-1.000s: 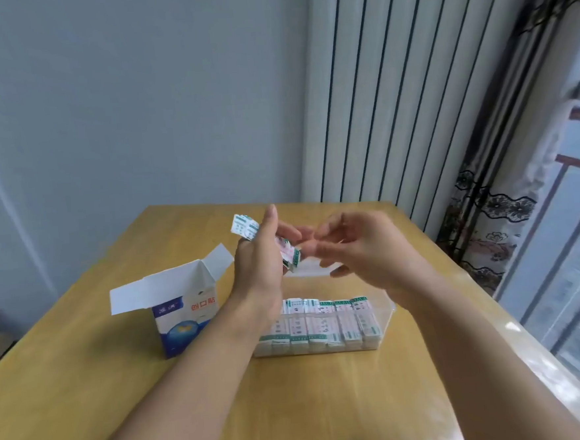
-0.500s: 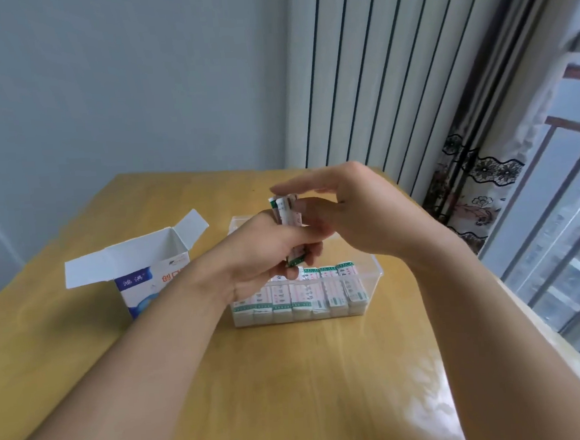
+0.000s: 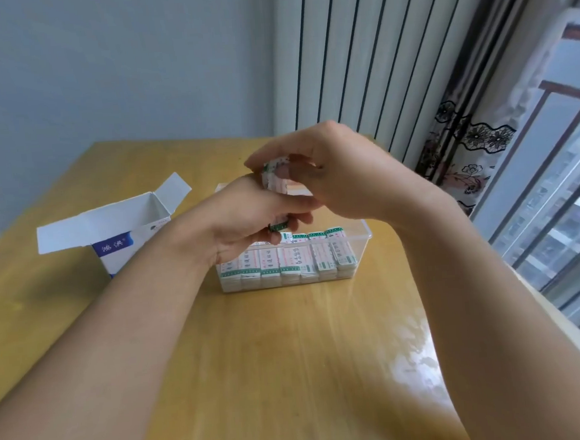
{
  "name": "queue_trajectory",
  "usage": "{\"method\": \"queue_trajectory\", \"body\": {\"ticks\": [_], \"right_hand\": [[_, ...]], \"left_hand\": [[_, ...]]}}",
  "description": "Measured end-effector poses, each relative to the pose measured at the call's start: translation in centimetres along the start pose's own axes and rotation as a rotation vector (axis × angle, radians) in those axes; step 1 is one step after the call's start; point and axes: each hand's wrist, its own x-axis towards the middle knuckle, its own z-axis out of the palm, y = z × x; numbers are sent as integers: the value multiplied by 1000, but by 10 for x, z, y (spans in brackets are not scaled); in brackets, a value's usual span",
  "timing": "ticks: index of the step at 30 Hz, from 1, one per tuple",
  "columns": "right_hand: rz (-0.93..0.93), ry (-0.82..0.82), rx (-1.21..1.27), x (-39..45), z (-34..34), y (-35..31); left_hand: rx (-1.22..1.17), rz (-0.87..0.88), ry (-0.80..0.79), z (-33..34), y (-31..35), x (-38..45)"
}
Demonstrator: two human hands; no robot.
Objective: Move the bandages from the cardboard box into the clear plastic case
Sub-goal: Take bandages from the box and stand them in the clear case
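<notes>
Wooden table lies nearest us, bare up to the case, where a front row of bandages already stands on edge. Above it we hold 1 small stack upright, our left hand closed round its lower end, our right hand pinching the top. We judge we are squaring it before loading; next it must go down behind the row. Further left, the box stands open.
</notes>
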Motion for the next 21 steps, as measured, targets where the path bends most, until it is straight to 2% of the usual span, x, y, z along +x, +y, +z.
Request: {"method": "queue_trajectory", "body": {"ticks": [3,6,11,16,21], "right_hand": [[-4,102,44,2,-1,4],[11,124,115,4,5,4],[84,141,126,6,7,6],[85,121,158,7,10,8],[161,134,333,9,10,23]], "left_hand": [[-32,44,139,-3,-1,5],[48,61,209,1,-3,9],[6,70,226,5,-6,11],[-39,64,177,4,-8,11],[-72,35,171,6,-9,12]]}}
